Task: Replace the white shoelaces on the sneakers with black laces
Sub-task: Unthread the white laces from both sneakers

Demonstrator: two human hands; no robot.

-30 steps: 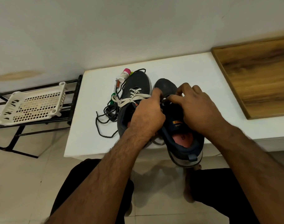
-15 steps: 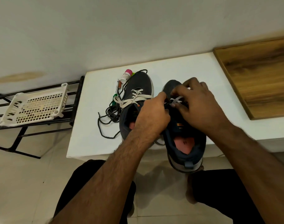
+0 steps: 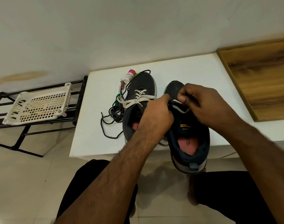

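Soft, even indoor light, no glare.
Faint shadows fall on the floor point(image 3: 154, 178) under the counter's point(image 3: 194, 68) near edge; straight lines bow toward the wide-angle frame's edges.

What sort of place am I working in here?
Probably a home, perhaps an entryway or utility corner: a tiled floor, a low white table against a plain wall, and a black metal rack holding a white plastic basket. Both hands work on a sneaker.

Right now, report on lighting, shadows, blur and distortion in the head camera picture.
Head view: soft, even light, no glare; a faint shadow on the floor tiles under the held sneaker; wide-angle bending tilts the white table and wall; both hands, the left and the right, are slightly soft.
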